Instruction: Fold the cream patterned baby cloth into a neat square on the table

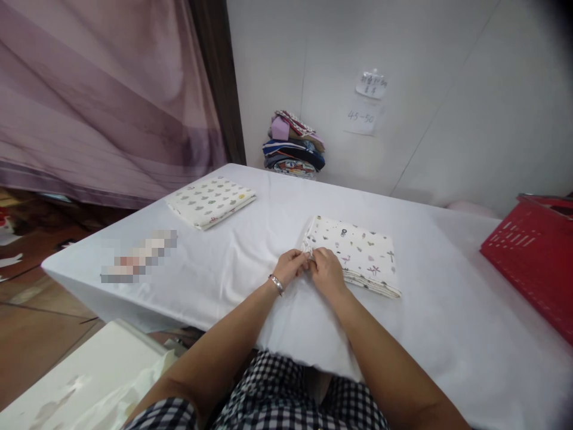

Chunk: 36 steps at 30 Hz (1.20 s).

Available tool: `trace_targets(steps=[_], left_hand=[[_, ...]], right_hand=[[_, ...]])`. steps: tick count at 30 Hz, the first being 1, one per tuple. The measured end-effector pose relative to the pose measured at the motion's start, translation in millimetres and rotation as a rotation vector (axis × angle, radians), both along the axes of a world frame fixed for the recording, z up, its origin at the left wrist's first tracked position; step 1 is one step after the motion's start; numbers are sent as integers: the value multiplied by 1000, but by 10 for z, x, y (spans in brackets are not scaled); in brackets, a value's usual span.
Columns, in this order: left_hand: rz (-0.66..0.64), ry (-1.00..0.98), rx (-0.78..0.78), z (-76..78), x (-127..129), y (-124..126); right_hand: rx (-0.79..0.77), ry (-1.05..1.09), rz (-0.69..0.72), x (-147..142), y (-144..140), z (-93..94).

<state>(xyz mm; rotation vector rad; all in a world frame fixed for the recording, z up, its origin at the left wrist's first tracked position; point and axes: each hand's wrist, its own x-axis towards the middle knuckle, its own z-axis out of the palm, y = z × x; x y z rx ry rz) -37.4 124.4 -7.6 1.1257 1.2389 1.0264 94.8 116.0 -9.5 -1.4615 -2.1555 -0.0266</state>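
Observation:
A folded white cloth with small printed palms, flamingos and leaves lies on the white-covered table in front of me. Thin, crinkled, clear plastic film shows along the cloth's left edge and below my fingers. My left hand, with a metal bracelet at the wrist, is closed in a pinch at the cloth's near left corner. Pressed close beside it, my right hand pinches at the same spot. Both seem to grip the film; the fingers partly hide what lies between them.
Another folded cloth with grey-green prints lies at the table's far left. Nearer sits a pixelated item. A red perforated basket stands at the right. Folded fabrics are stacked behind the table, below papers on the wall.

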Motion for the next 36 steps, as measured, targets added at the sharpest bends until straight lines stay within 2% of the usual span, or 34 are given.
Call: trace_targets(steps=[6,10,13,17,20,22,25,28,36], left_hand=[[61,258,1,-42,39,75],[21,390,-49,-2,16,113],[-17,426,-74,167,39,205],[-42,400,-40,519,167,425],[-24,366,-65,620,183,502],[-12,374,-134,541,108,458],[-22,375,-247,311,-57,332],[-29,351,-281,153,-153,274],[-23,401,-224,131,-97,332]], right_hand=[[-13,-81,30,-53,-82,7],[-18,-88,76,34,-165,23],[-19,-111,63,275,-251,58],[19,-159,-88,764,-391,88],[23,-186,-208,1058,-493,54],[5,-213,-224,1164,-552,0],[5,-237,-194,1236,-616,-85],[21,-230,-195,1315,-648,-123],[-51,-178,-232,1685,-698,-176]])
